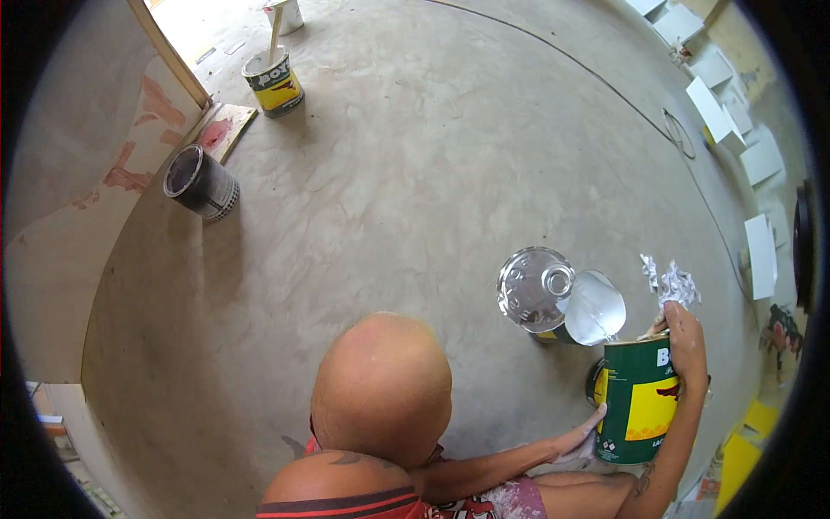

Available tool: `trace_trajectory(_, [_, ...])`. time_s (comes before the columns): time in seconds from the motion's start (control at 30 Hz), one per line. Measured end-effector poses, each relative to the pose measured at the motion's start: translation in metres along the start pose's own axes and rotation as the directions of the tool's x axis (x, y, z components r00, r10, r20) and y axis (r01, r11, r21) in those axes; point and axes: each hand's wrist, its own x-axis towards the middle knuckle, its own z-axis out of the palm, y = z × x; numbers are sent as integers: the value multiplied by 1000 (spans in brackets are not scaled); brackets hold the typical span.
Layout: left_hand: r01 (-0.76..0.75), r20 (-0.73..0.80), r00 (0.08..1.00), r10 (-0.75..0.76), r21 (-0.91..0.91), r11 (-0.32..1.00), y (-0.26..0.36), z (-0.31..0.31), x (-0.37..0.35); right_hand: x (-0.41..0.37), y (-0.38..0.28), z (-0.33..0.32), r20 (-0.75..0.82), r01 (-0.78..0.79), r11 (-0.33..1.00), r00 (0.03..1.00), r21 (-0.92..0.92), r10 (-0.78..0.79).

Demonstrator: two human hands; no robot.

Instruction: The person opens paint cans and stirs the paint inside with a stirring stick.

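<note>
A large green paint can with a yellow label stands in front of me at the right. My left hand, smeared pale, presses its fingers against the can's lower left side. At the rim's right edge, my right hand is closed, with a crumpled white rag sticking out past its fingers; the fingertips are partly hidden. A shiny silver disc tilts up at the can's far left edge. It overlaps a second can with a silver top just beyond. Another small can is half hidden behind the green one.
A dark can, a labelled paint can and a white bucket with a stick are at upper left, near a stained board. A cable crosses the floor. White panels line the right. My bent knee is in front.
</note>
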Motion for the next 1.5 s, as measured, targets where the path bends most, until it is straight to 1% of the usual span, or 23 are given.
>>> trace_trajectory(0.13, [3,-8,1000,-3,0,1000,1,3,-1,0,1,0,-12,-1,1000,1000,-9,1])
trace_trajectory(0.23, [3,-29,1000,-2,32,999,5,10,-4,2,8,1,0,25,999,1000,32,-25])
trace_trajectory(0.33, [32,-41,999,-29,80,996,7,14,-7,1,4,0,2,20,1000,1000,17,-20])
trace_trajectory(0.43, [28,-56,998,-25,46,999,6,15,-7,-2,-2,-1,4,-22,1000,1000,20,22])
trace_trajectory(0.5, [8,-35,999,-8,3,1000,5,15,-7,0,3,-1,4,-20,1000,1000,19,20])
trace_trajectory(0.57, [-13,-38,999,13,-3,1000,1,8,-3,0,4,-1,4,-18,1000,1000,17,18])
trace_trajectory(0.6, [-36,-42,998,35,-9,999,1,8,-2,0,3,-1,7,2,1000,1000,15,-2])
trace_trajectory(0.73, [-17,-20,1000,16,-23,1000,0,4,-3,2,9,-1,-5,49,999,999,1,-49])
trace_trajectory(0.83, [-30,-39,999,30,-7,1000,-1,3,-1,1,7,-1,3,29,1000,1000,1,-29])
trace_trajectory(0.9, [-36,-60,997,43,112,993,-1,2,0,1,7,-2,1,28,1000,1000,-8,-28])
trace_trajectory(1.03, [-22,-65,998,28,83,996,-2,1,0,2,8,-1,-3,5,1000,1000,-24,-5])
trace_trajectory(1.1, [31,-52,998,-27,79,996,0,2,-2,1,8,-1,-7,5,999,1000,-32,-5])
trace_trajectory(1.23, [26,-70,997,-18,119,993,0,1,-1,-1,4,-1,-18,-23,999,1000,-24,23])
trace_trajectory(1.33, [8,-36,999,-3,118,993,3,5,-2,0,4,-1,-12,-8,999,1000,-34,7])
trace_trajectory(1.4, [-12,-90,996,17,54,998,6,11,-5,0,4,-1,-8,-7,999,1000,-31,7])
trace_trajectory(1.5, [-30,-92,995,36,65,997,5,10,-3,0,4,-1,-1,-1,1000,1000,-21,1])
